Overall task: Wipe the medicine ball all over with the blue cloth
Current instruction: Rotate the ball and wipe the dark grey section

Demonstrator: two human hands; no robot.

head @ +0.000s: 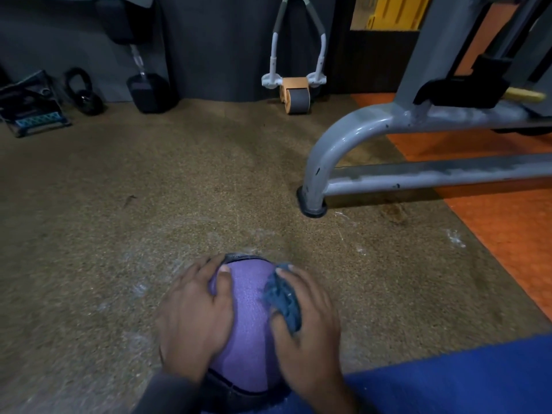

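A purple medicine ball (249,321) with dark panels at its far and near ends rests on the brown speckled floor at the bottom centre. My left hand (194,318) lies flat against its left side, fingers spread, thumb on top. My right hand (307,333) presses a bunched blue cloth (283,300) against the ball's upper right side. Part of the cloth is hidden under my palm.
A grey metal machine frame (334,150) stands on the floor ahead to the right, its foot (311,207) close by. An orange mat (507,222) lies right, a blue mat (463,380) lower right. An ab roller (295,97), dumbbell (149,91) and kettlebell (82,91) line the far wall.
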